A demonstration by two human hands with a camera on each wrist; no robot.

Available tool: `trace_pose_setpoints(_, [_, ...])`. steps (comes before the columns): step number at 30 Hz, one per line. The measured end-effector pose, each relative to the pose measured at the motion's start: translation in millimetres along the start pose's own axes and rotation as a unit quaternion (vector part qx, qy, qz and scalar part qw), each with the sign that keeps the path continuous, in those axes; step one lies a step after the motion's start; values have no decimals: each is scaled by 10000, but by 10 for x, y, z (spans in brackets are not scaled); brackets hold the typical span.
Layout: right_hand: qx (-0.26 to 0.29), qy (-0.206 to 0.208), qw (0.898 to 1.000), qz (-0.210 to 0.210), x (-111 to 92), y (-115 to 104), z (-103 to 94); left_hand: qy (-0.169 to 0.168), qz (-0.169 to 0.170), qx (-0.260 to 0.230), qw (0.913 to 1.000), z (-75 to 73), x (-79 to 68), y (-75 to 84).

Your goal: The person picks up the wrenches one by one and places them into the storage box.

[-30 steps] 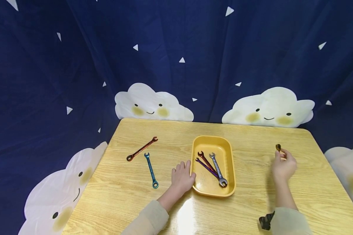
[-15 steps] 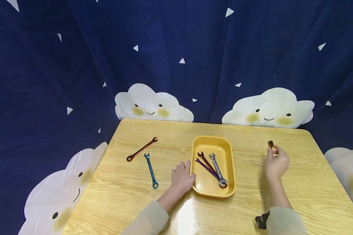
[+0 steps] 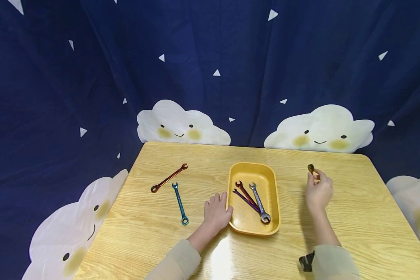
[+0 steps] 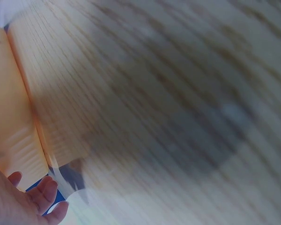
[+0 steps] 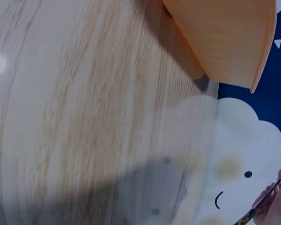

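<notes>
In the head view, my right hand (image 3: 319, 193) is raised over the table's right side. Thumb and fingers pinch a dark gold wrench (image 3: 311, 168) whose rounded head points up; its slim shaft (image 5: 260, 204) shows in the right wrist view, the rest hidden by the hand. My left hand (image 3: 217, 212) rests against the left rim of a yellow plastic tray (image 3: 243, 217), fingers extended. Inside the tray lie a silver wrench (image 3: 259, 202), a red wrench (image 3: 242, 188) and a purple wrench (image 3: 243, 197), their lower ends overlapping.
Left of the tray, a dark red wrench (image 3: 169, 178) and a teal wrench (image 3: 180, 204) lie on the wooden table (image 3: 140, 225). Behind the table hangs a navy curtain (image 3: 196, 50) with clouds. A black object (image 3: 306, 262) sits by the right sleeve.
My right hand has moved left toward the tray with the gold wrench, and slightly farther from me. The left hand, the tray and the other wrenches have stayed put.
</notes>
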State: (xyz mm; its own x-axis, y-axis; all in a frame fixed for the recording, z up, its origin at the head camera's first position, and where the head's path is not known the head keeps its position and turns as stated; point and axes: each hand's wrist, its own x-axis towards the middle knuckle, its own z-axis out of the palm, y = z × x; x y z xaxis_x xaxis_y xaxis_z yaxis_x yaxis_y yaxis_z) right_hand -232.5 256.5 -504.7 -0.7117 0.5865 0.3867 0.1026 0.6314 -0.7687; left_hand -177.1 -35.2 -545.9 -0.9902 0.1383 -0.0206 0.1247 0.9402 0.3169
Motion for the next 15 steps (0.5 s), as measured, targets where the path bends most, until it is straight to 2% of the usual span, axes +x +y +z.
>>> trace_pose_setpoints(9, [-64, -292, 9994, -166, -51, -123, 61, -17, -7, 2, 10000, 6, 6, -2])
trace_pose_setpoints(15, [-22, -333, 9992, -206, -81, -210, 103, 82, 35, -14, 10000, 23, 9, -10])
